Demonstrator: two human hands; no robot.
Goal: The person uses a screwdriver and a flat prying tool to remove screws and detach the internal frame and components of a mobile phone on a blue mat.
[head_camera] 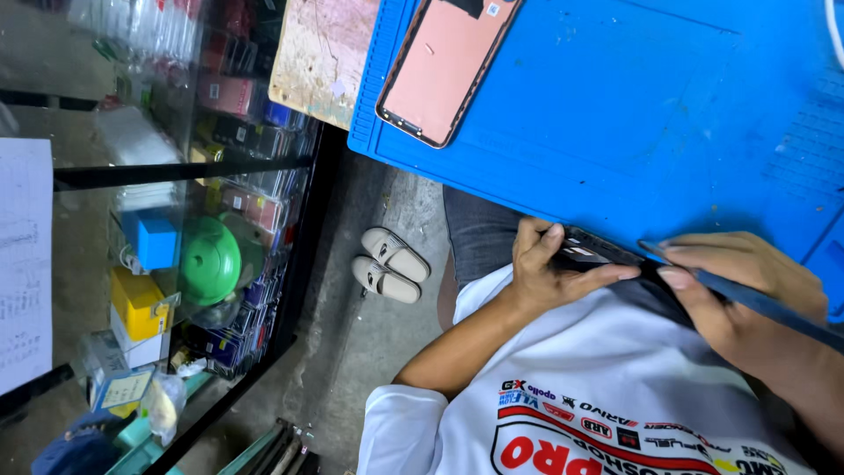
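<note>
Fingers of our left hand curl tight around a dark phone body. Our right hand pinches a thin blue pry tool, tip touching the phone's edge. Beyond the fingertips, a detached screen panel lies on the blue mat: screen off, we judge; prying of the body unfinished.

A yellow box and a blue box sit on the glass shelf; a phone screen, pinkish, lies on the desk.
</note>
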